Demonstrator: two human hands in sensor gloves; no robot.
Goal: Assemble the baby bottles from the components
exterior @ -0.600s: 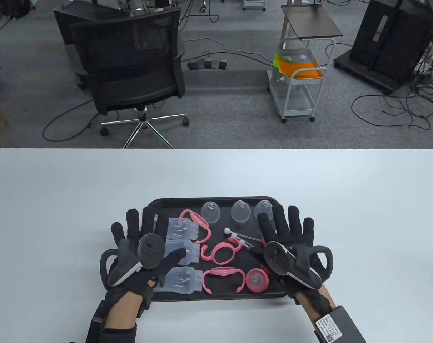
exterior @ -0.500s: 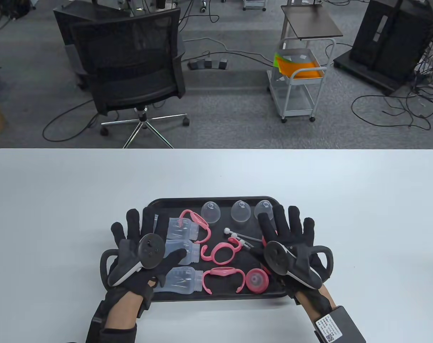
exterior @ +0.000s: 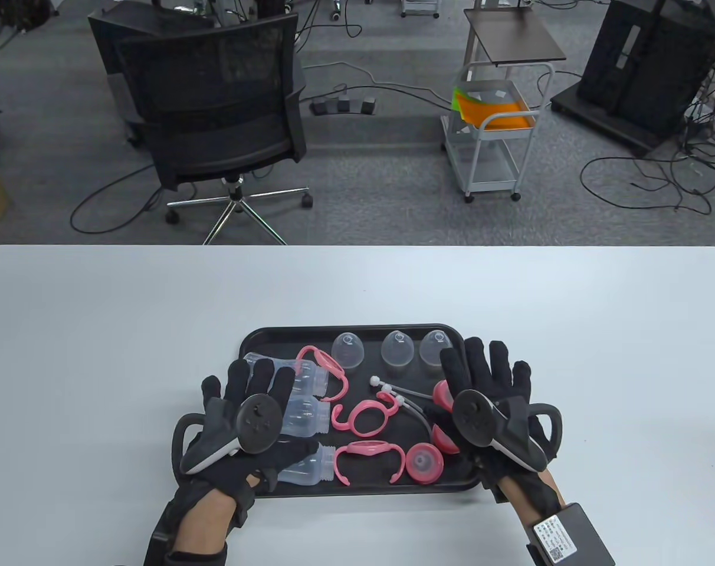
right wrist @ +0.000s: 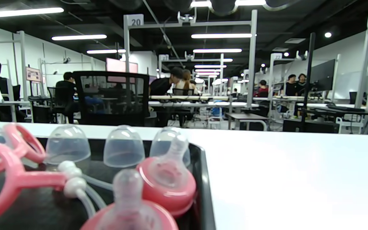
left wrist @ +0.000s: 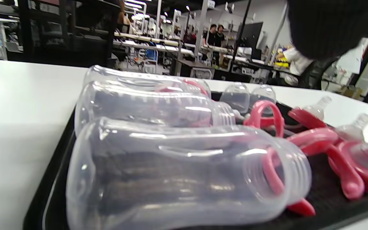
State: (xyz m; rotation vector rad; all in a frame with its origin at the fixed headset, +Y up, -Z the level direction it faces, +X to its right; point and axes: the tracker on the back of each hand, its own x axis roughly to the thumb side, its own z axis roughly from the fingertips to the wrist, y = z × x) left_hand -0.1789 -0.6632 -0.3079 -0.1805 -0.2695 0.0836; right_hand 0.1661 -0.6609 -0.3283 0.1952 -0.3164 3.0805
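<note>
Table view alone: both hands (exterior: 369, 413) spread flat over tray (exterior: 357, 330); wrist views, bottles (left wrist: 184, 172) only.

A tray (exterior: 287, 335) sits on the table (exterior: 98, 330) before me. In it, three bottles (exterior: 301, 421) lie left, handle rings (exterior: 366, 415) in the middle, three caps (exterior: 397, 349) along the back, nipple collars (exterior: 423, 463) right.
</note>
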